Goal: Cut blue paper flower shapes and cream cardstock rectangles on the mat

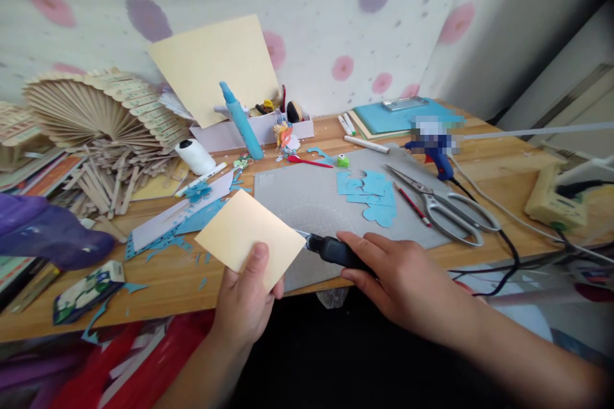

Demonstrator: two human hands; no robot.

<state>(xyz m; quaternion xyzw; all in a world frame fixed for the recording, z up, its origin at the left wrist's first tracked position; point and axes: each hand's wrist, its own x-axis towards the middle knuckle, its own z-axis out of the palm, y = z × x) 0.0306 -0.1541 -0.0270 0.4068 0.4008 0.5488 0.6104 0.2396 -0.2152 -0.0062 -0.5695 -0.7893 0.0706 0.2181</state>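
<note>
My left hand (247, 300) pinches a square of cream card (254, 230) above the front of the desk, thumb on top and fingers beneath. In my right hand (398, 275) is a black-handled tool (338, 251) with a narrow metal tip; whether it is a knife or scissors I cannot tell. Its tip lies at the card's right corner, and whether the two touch is unclear. Below both hands lies a grey cutting mat (307, 192). Blue paper cut-outs (369, 195) rest on the mat, with a red pencil (413, 204) and large metal scissors (446, 208) to their right.
A blue glue gun (436, 153) with a cable stands at the back right, near a power strip (556, 201). Behind the mat are a white box (206, 138) and a large cream sheet (220, 67). A wooden-stick fan (105, 112) and paper scraps occupy the left.
</note>
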